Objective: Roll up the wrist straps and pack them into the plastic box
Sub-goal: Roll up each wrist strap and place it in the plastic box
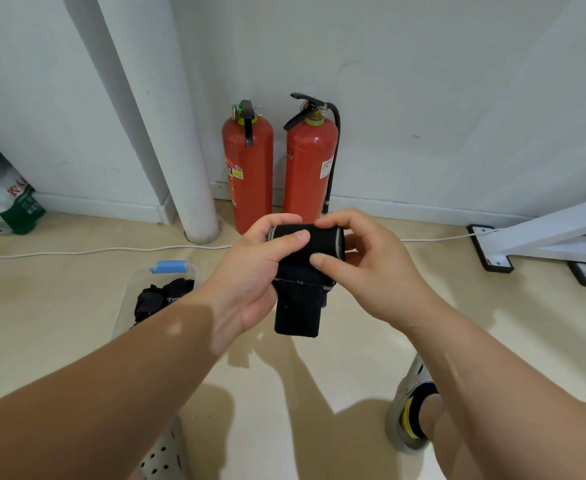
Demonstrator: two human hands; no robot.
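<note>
Two hands on one strap, so here's how it feels from my end.

Far left on the floor sits the clear plastic box with the blue latch (pixel 127 306). It has a few dark bundled straps (pixel 161 299) in it, so I'd say the job is partway done, though I can't tell how many are in there.

My left hand (pixel 250 282) is curled round the left end of the black elastic wrist strap (pixel 319 244). The left thumb (pixel 291 239) is pressed flat across the top of the roll and the fingers are wrapped behind it. The strap is up in the air between both hands, above the floor and off to the right of the box, not touching it. Most of it is wound into a fat little cylinder, and the loose tail (pixel 296 313) hangs straight down from the roll.

My guess is that it's light, soft and springy. Elastic webbing like this wants to unwind the moment you let go, so hold the roll itself from both ends and leave the dangling bit alone. It isn't fragile or slippery, just floppy. The tail end looks like a fuzzy fastening patch, but I can't say for sure.

My right hand (pixel 378 271) pinches the right end. Its thumb (pixel 322 261) sits on the front of the roll where the tail comes off, and the index finger is hooked over the top. Both wrists are angled inward with the forearms stretched out in front of me.
</note>
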